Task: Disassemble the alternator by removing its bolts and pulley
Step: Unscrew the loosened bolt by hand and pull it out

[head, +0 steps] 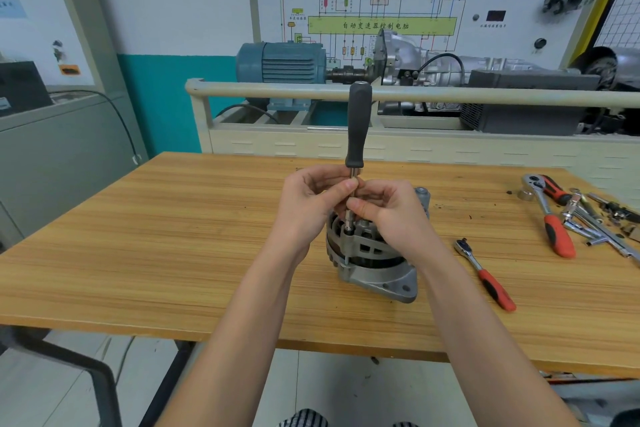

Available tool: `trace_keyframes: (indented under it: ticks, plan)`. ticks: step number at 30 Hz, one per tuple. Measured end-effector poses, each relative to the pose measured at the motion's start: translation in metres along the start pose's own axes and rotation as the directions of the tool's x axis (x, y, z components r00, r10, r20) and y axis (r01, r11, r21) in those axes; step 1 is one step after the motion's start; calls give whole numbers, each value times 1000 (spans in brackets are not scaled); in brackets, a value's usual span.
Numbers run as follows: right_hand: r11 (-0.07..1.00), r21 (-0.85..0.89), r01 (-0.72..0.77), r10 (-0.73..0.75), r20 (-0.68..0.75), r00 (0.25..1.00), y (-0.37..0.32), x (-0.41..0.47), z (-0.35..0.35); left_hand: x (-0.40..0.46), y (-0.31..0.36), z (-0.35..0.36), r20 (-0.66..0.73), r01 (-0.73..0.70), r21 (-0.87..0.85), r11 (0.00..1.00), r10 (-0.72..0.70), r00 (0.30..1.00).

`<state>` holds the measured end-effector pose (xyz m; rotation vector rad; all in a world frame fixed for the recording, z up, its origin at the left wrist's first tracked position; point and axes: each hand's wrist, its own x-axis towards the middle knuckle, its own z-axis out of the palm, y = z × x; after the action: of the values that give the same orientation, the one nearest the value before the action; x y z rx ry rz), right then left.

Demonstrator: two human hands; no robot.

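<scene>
A grey metal alternator (374,263) stands on the wooden table (173,253), with its slotted housing facing up. A socket driver with a black handle (358,128) stands upright on a bolt at the alternator's left rim. My left hand (308,204) pinches the driver's steel shaft just below the handle. My right hand (391,215) pinches the same shaft a little lower, and it covers the top middle of the alternator. The pulley is hidden behind my hands.
A small red-handled ratchet (485,274) lies right of the alternator. A larger red ratchet (550,215) and several loose sockets and extension bars (595,222) lie at the table's right edge. Behind the table stands a trainer bench with a blue motor (280,62).
</scene>
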<state>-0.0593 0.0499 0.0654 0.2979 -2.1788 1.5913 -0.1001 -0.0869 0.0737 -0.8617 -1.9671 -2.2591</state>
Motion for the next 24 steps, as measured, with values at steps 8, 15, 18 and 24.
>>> trace_keyframes:
  ticks: [8, 15, 18, 24]
  plan:
    - [997, 70, 33, -29, -59, 998, 1, 0, 0, 6, 7, 4, 26, -44, -8, 999, 45, 999]
    - [995, 74, 67, -62, -69, 996, 1, 0, 0, 7, 10, 6, 36, -43, -17, 999, 44, 998]
    - [991, 113, 70, -61, -81, 995, 1, -1, 0, 7, 12, 6, 41, -57, -6, 998, 57, 998]
    - [991, 121, 57, -45, -103, 994, 1, -1, -1, 6, 13, 7, 46, -57, 10, 998, 56, 997]
